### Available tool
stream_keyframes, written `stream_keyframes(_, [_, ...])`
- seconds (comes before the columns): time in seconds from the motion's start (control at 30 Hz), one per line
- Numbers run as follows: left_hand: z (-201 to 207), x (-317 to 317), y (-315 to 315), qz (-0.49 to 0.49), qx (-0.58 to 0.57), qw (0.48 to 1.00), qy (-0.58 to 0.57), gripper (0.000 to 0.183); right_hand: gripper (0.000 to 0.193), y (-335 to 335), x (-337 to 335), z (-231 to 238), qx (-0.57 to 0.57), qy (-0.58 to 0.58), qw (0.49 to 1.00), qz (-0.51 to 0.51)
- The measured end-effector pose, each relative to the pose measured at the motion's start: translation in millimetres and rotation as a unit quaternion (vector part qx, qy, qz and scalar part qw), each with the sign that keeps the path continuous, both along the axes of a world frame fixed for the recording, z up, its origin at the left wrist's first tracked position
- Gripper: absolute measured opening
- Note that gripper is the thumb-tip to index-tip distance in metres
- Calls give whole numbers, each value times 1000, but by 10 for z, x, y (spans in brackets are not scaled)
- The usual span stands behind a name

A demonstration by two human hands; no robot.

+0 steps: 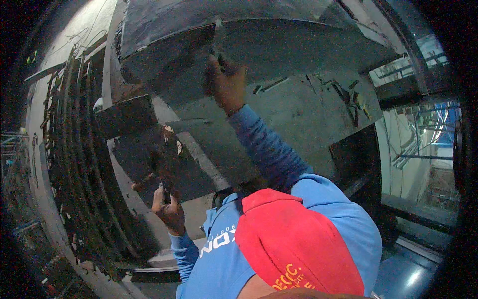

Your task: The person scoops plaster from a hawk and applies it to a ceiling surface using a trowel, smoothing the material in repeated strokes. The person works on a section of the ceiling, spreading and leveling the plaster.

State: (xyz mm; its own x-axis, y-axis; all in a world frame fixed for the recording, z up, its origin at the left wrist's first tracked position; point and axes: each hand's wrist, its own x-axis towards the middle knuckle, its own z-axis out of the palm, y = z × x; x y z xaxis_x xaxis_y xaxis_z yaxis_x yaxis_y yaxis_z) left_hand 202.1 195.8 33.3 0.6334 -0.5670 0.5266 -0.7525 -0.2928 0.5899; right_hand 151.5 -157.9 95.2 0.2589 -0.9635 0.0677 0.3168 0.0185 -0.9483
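My right hand, reaching far forward, is closed around a narrow pale tool with a blade-like end. Its tip meets the edge of a large dark panel; the exact kind of tool is too dim to tell. Nearer to me on the left, my left hand is closed, its thumb pointing forward, around something dark that I cannot make out. Just beyond that hand lies a small brownish stick-like piece, next to a dark flat sheet. Both forearms wear blue sleeves.
A grey work surface spreads under my right arm. Several hand tools lie at its right, with a thin bar nearer. Long dark bars run along the left. A red cap fills the lower middle.
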Motion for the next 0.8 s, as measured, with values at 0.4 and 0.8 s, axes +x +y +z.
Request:
stream_keyframes(0.4, [-214, 332, 442, 50, -1, 986, 157, 21, 31, 499, 667, -27, -92, 43, 993, 61])
stream_keyframes(0.8, [-174, 275, 453, 35, -45, 987, 153, 17, 36, 586, 395, -247, -136, 185, 971, 68])
